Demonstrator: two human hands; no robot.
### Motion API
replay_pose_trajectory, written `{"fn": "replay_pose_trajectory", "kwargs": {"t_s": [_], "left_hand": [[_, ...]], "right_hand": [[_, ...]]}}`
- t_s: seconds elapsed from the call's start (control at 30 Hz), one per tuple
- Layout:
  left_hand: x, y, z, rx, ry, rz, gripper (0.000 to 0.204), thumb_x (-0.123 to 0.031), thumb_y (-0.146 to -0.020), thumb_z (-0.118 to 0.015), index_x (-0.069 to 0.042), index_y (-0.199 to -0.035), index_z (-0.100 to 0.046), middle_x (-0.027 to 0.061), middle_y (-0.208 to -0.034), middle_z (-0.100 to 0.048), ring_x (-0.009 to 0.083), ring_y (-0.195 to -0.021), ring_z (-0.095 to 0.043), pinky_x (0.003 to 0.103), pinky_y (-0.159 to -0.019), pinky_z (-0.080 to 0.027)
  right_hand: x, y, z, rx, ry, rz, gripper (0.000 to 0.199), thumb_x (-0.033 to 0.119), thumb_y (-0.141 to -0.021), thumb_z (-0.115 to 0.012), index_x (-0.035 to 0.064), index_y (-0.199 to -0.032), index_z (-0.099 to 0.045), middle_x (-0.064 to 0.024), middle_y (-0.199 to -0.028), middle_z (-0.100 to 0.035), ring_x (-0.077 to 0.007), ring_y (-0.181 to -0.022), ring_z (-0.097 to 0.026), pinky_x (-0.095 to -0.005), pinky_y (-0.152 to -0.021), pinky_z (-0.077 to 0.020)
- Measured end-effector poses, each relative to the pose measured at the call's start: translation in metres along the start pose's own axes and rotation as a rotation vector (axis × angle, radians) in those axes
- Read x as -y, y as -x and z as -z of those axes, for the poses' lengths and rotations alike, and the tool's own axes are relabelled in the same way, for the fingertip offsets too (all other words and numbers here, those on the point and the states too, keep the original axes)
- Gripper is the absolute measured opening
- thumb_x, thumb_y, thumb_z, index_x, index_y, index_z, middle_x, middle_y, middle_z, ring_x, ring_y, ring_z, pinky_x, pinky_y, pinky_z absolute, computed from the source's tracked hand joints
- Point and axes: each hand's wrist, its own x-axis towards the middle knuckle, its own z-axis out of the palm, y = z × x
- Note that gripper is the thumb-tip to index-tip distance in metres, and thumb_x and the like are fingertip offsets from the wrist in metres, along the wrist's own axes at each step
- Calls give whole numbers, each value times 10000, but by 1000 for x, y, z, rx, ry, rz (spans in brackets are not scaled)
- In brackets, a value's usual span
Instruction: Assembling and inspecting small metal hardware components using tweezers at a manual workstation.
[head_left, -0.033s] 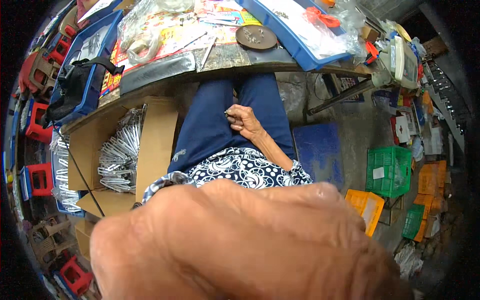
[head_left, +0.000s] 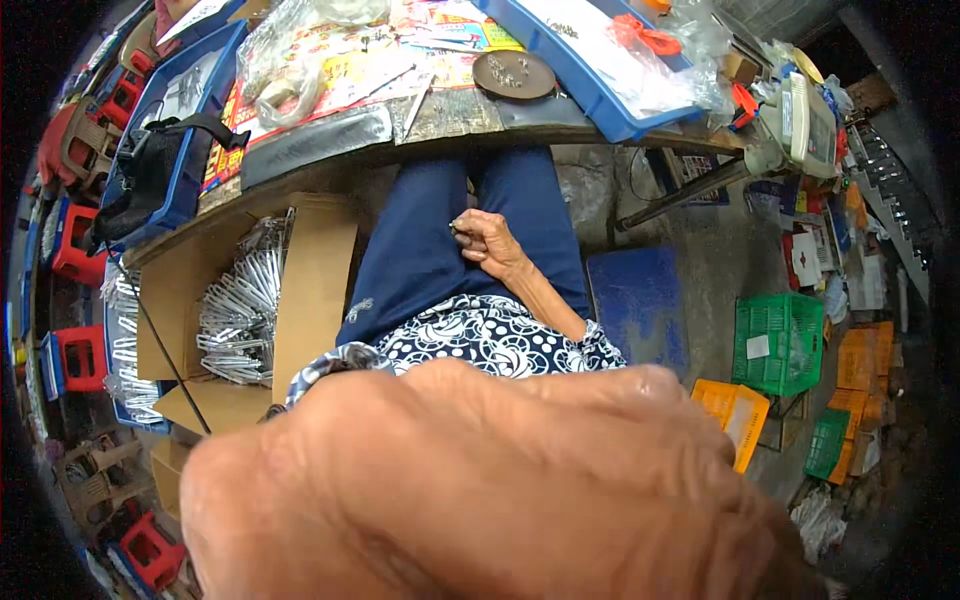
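Observation:
Close to the camera, my left hand fills the lower middle of the view. Its back and bent knuckles show, but the fingertips are out of sight. Over my lap, my right hand is curled closed, thumb against the fingers. A tiny bit shows at its fingertips, too small to name. Beyond it, a round brown dish holding several small metal pieces rests at the near edge of the workbench. A thin pale stick-like tool lies to the dish's left.
An open cardboard box of silvery pen-like pieces stands at my left. Blue trays flank the bench; a black strap pouch hangs over the left one. Right are a scale, a metal bar and a green crate.

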Motion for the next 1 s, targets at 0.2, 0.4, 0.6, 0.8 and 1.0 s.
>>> {"fn": "replay_pose_trajectory", "kwargs": {"t_s": [0.2, 0.4, 0.6, 0.8, 1.0], "left_hand": [[-3, 2, -2, 54, -5, 33, 170, -121, -753, -468, 24, -683, -522, 137, -627, -554, 229, -484, -523, 310, -441, -420], [-5, -7, 21, 110, -5, 64, 173, -130, -758, -466, 19, -687, -516, 133, -636, -552, 229, -494, -525, 310, -443, -423], [10, -9, 2, 115, 3, 81, 176, -139, -762, -463, 14, -691, -511, 129, -645, -550, 230, -504, -526, 309, -445, -426], [-6, -1, 13, 117, 22, 94, 178, -148, -767, -461, 9, -695, -505, 125, -654, -549, 230, -514, -527, 309, -446, -428], [-10, -5, 27, 115, 25, 102, 182, -157, -772, -459, 4, -699, -499, 121, -662, -547, 230, -524, -528, 309, -448, -431]], "right_hand": [[1, -2, 1, -8, 36, 24, 98, 72, -738, -554, 79, -660, -496, 29, -555, -406, -24, -400, -264, -153, -345, -206], [-3, -3, 1, -46, 74, 12, 86, 85, -725, -563, 76, -659, -507, 24, -552, -412, -28, -399, -268, -156, -346, -195], [-2, -6, 2, -12, 59, 20, 98, 101, -722, -567, 80, -653, -501, 14, -546, -406, -29, -383, -248, -160, -345, -198], [-4, -7, 4, 27, 52, 42, 58, 78, -722, -551, 53, -672, -537, 1, -551, -429, -35, -389, -289, -162, -341, -210], [-1, -7, -1, 12, 125, 40, 80, 75, -749, -550, 57, -678, -518, 13, -559, -417, -22, -393, -267, -155, -344, -215]]}}
